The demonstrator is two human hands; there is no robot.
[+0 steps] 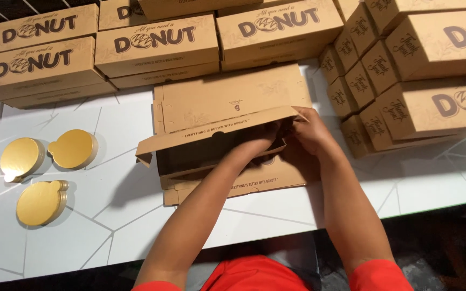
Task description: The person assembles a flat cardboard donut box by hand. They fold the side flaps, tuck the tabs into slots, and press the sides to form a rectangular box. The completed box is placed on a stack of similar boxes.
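Kraft-brown donut box blank (227, 134) lies mid-table, half folded. My left hand (257, 144) reaches inside, fingers curled against the wall to brace it; my right hand (308, 132) pinches the corner flap. Finished boxes (157, 46) stacked behind; gold cake boards (41, 202) left.

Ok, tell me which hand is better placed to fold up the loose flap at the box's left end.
Probably the left hand: its arm crosses the half-folded box on that side, nearer the loose flap. The right hand is pinching the box's right corner.

stacked closed brown boxes (157, 46), three gold round discs (41, 202), white table (109, 215)
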